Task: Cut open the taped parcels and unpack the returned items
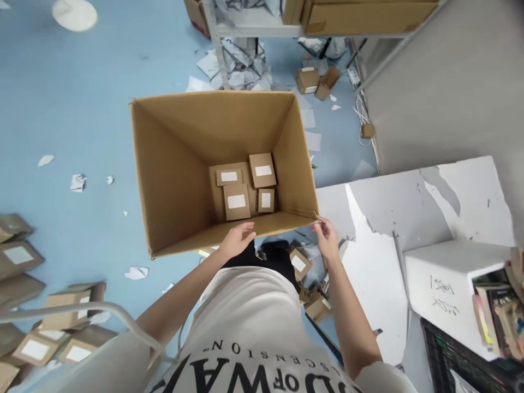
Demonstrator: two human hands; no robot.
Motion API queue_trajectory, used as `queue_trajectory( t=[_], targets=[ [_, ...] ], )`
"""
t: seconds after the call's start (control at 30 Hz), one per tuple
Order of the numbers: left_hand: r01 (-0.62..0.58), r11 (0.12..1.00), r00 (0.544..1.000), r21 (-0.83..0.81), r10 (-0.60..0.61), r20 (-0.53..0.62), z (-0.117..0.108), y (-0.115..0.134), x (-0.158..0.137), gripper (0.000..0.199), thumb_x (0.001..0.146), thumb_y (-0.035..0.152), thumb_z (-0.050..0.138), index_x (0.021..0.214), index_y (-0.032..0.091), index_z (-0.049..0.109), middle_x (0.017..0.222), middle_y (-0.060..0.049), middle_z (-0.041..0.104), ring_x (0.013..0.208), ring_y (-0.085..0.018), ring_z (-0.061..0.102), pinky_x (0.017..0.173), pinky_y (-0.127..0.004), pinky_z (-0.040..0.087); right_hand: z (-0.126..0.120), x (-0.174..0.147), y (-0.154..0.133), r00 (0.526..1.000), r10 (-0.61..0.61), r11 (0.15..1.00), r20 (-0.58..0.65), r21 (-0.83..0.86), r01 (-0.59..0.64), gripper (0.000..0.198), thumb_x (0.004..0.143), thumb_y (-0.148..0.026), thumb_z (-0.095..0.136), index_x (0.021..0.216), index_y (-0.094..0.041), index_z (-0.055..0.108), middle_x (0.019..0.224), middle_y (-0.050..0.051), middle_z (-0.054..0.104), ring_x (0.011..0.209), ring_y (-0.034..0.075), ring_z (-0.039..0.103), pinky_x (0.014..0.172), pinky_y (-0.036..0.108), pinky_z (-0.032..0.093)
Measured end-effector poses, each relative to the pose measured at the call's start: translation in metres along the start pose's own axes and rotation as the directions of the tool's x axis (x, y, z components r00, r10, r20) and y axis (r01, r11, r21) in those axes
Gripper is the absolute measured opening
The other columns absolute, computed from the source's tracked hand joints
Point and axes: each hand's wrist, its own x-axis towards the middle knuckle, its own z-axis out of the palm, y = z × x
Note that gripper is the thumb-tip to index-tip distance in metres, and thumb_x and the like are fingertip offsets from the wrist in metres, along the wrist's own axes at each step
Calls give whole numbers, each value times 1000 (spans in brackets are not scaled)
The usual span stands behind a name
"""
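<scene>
A large, deep cardboard box (172, 174) stands open at the top in front of me. On its floor lie several small cardboard boxes with white labels, among them a taller one (262, 162) at the back right and a small one (266, 207) at the front right. My left hand (238, 239) is at the middle of the near rim, fingers stretched out and thumb apart, holding nothing. At the near right corner, my right hand (326, 236) has its thumb and fingers closed on the large box's edge.
Labelled small boxes (35, 349) are piled on the floor at the lower left. Ahead stands a metal shelf (257, 24) with paper scraps beneath it. To my right are a white table (379, 273) and a white bin (442, 284) of books. A cable (118, 311) crosses my left arm.
</scene>
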Motion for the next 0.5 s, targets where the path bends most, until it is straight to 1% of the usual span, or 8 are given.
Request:
queue_trajectory(
  t=[0.07, 0.1, 0.17, 0.23, 0.27, 0.33, 0.4, 0.5],
  targets=[
    [52, 997, 999, 56, -53, 3, -16, -7, -1, 53, 82, 46, 55, 124, 15, 56, 125, -13, 62, 113, -26, 61, 98, -38, 48, 20, 26, -10, 986, -4, 985, 165, -171, 33, 48, 86, -47, 53, 123, -17, 56, 92, 8, 69, 80, 20, 66, 78, 37, 52],
    [83, 993, 996, 80, -84, 3, -23, -12, -2, 54, 82, 45, 54, 126, 14, 55, 127, -14, 61, 114, -26, 60, 98, -38, 47, 31, 39, -14, 964, 3, 956, 265, -285, 75, 46, 87, -44, 53, 124, -17, 57, 95, 9, 70, 84, 21, 66, 82, 37, 51],
    [140, 983, 990, 120, -142, 6, -36, -21, -1, 56, 82, 44, 54, 129, 13, 53, 130, -15, 59, 115, -28, 59, 98, -38, 47, 55, 62, -21, 893, 43, 844, 448, -494, 207, 43, 86, -35, 56, 125, -18, 57, 104, 11, 69, 96, 23, 65, 89, 37, 47],
    [182, 971, 983, 153, -184, -2, -45, -29, 2, 58, 81, 45, 54, 130, 14, 52, 132, -15, 58, 116, -29, 58, 98, -38, 45, 79, 84, -25, 821, 111, 713, 560, -620, 326, 43, 86, -30, 57, 128, -18, 57, 116, 13, 66, 105, 26, 62, 93, 37, 44],
    [195, 965, 981, 175, -196, -9, -49, -32, 4, 59, 81, 46, 54, 130, 14, 53, 132, -15, 57, 118, -29, 57, 100, -38, 44, 91, 95, -25, 793, 157, 662, 588, -659, 357, 44, 87, -29, 56, 129, -18, 56, 121, 14, 64, 108, 27, 60, 94, 37, 43],
    [200, 954, 980, 224, -200, -24, -54, -37, 10, 59, 80, 47, 55, 130, 15, 53, 134, -14, 56, 122, -30, 54, 104, -39, 40, 115, 118, -23, 744, 264, 601, 613, -708, 370, 44, 88, -29, 54, 131, -18, 54, 125, 15, 62, 111, 28, 59, 93, 36, 42],
    [190, 946, 981, 264, -190, -23, -58, -42, 18, 59, 80, 47, 55, 129, 15, 54, 135, -14, 55, 126, -29, 50, 107, -37, 36, 138, 141, -15, 701, 356, 578, 618, -735, 354, 43, 88, -29, 55, 129, -18, 56, 124, 14, 63, 112, 27, 60, 93, 35, 43],
    [222, 929, 972, 296, -234, 3, -61, -58, 39, 58, 77, 45, 58, 125, 15, 56, 134, -16, 56, 127, -31, 49, 108, -37, 34, 170, 175, 10, 667, 442, 552, 599, -768, 324, 39, 85, -30, 59, 122, -16, 62, 121, 15, 65, 108, 27, 62, 90, 35, 45]
  ],
)
